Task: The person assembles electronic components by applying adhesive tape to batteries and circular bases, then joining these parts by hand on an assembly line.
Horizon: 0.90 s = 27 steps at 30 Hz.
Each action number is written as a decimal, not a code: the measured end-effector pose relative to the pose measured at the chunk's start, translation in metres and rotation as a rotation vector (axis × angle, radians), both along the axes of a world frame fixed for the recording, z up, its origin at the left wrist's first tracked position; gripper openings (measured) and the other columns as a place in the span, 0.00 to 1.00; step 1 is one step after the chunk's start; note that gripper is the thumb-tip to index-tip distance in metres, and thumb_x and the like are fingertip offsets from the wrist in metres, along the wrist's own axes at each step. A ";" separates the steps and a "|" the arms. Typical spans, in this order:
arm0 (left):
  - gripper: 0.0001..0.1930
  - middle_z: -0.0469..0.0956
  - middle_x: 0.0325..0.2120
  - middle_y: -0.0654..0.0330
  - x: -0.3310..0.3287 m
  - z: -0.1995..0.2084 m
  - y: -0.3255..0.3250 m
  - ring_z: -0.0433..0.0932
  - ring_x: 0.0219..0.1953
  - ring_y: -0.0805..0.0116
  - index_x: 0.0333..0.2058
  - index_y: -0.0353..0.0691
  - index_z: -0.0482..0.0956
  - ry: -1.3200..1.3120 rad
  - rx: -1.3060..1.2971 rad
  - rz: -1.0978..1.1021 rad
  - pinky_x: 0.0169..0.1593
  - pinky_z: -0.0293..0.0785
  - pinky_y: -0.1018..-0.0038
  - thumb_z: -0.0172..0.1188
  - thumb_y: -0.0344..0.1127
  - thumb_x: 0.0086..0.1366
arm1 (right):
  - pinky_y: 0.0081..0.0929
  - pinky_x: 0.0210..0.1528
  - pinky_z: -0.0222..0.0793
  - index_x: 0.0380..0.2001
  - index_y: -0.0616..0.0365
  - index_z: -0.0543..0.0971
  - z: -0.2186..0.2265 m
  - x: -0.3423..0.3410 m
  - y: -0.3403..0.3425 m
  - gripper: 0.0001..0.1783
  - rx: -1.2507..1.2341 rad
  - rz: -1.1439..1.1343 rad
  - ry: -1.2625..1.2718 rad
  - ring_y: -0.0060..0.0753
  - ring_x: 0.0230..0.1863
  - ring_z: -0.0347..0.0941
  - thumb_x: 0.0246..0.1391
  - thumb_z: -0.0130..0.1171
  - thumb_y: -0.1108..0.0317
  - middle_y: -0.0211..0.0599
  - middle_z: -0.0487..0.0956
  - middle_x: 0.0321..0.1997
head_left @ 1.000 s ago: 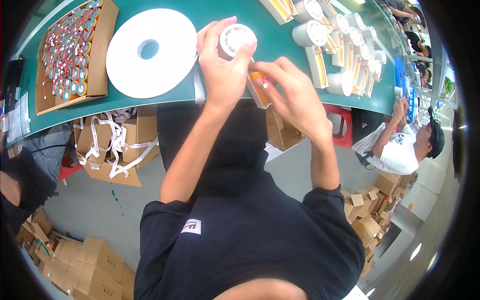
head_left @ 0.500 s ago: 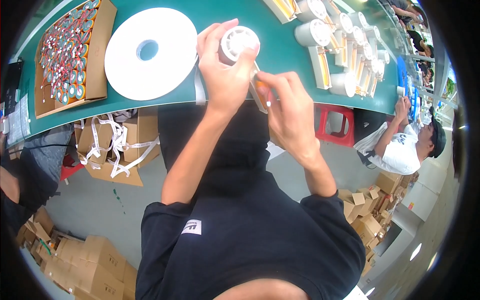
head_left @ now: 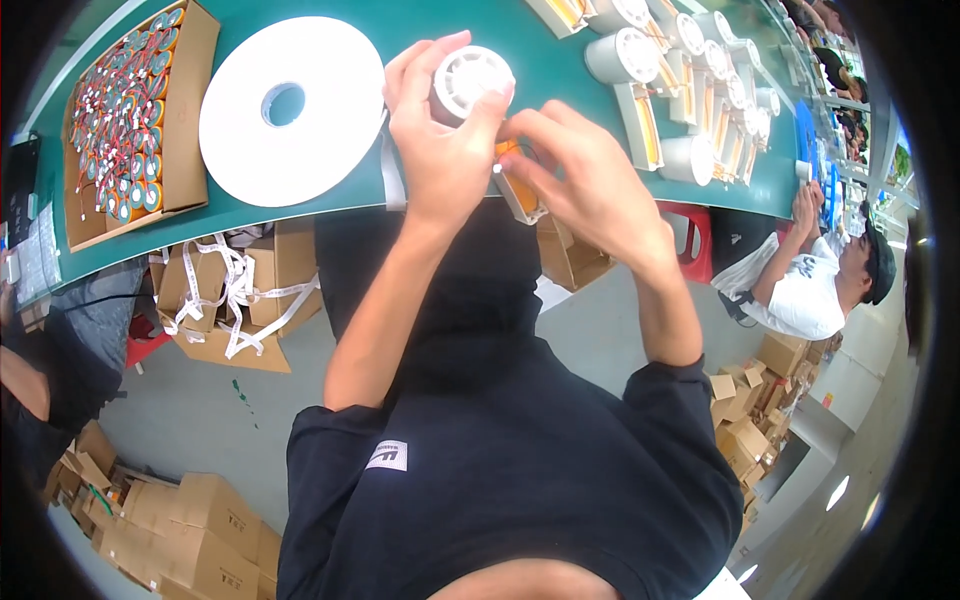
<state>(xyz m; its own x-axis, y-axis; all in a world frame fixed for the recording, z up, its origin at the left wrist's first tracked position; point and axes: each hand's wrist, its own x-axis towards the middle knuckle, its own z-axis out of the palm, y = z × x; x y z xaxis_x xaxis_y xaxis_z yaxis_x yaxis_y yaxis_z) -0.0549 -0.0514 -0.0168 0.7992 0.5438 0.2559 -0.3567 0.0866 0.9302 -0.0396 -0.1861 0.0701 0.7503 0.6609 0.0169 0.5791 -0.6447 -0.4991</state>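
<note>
My left hand is closed around a white housing with a round, spoked end, held over the table's near edge. A pale handle extends from the housing toward me, with an orange battery lying in it. My right hand is at the handle, thumb and fingers bent in a pinch around a thin dark wire. A small white connector shows beside the thumb tip. My fingers partly cover the handle and wires.
Left on the green table are a large white tape roll and a carton of wired batteries. Several similar white housings stand at right. Below are a box of tape scraps and a red stool. A co-worker sits right.
My right hand has shifted up and closer to the housing, its wrist swinging right. The orange battery now shows lower in the handle. My left hand keeps its hold.
</note>
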 end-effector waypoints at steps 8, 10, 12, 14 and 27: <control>0.21 0.67 0.50 0.55 0.000 -0.001 0.006 0.71 0.52 0.63 0.49 0.37 0.77 -0.005 -0.008 -0.037 0.53 0.70 0.71 0.66 0.26 0.54 | 0.43 0.29 0.71 0.46 0.50 0.76 -0.006 0.014 -0.003 0.12 0.009 0.138 0.163 0.52 0.24 0.75 0.62 0.56 0.60 0.47 0.76 0.19; 0.21 0.66 0.50 0.55 0.001 -0.002 0.007 0.72 0.51 0.63 0.49 0.36 0.76 -0.024 0.008 -0.040 0.53 0.72 0.72 0.66 0.26 0.55 | 0.43 0.28 0.70 0.47 0.49 0.75 0.003 0.016 -0.004 0.13 -0.075 0.181 0.150 0.52 0.24 0.75 0.62 0.55 0.59 0.46 0.76 0.19; 0.22 0.66 0.50 0.55 -0.001 -0.002 0.007 0.72 0.51 0.63 0.50 0.35 0.75 -0.027 -0.012 -0.061 0.53 0.72 0.72 0.66 0.25 0.55 | 0.43 0.26 0.70 0.48 0.49 0.75 0.013 0.019 -0.003 0.14 -0.158 0.218 0.143 0.52 0.23 0.75 0.62 0.55 0.58 0.46 0.76 0.19; 0.22 0.65 0.51 0.56 -0.001 0.000 0.008 0.73 0.50 0.64 0.50 0.34 0.75 -0.031 -0.033 -0.085 0.53 0.73 0.73 0.65 0.25 0.56 | 0.42 0.25 0.70 0.47 0.50 0.75 0.019 0.024 0.000 0.14 -0.300 0.349 0.066 0.51 0.22 0.75 0.62 0.55 0.57 0.45 0.76 0.18; 0.24 0.65 0.52 0.55 -0.002 -0.001 0.014 0.75 0.49 0.66 0.54 0.30 0.71 -0.041 -0.098 -0.143 0.53 0.74 0.74 0.65 0.24 0.58 | 0.42 0.32 0.72 0.64 0.51 0.57 0.004 0.010 -0.018 0.41 -0.156 0.336 0.203 0.53 0.32 0.77 0.54 0.64 0.50 0.49 0.78 0.30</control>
<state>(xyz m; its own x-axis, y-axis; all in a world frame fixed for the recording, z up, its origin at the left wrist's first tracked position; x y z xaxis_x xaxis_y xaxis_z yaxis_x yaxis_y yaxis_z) -0.0573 -0.0377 -0.0174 0.8603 0.4491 0.2412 -0.3716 0.2287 0.8998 -0.0295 -0.2043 0.0743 0.4705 0.8524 -0.2281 0.6702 -0.5134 -0.5360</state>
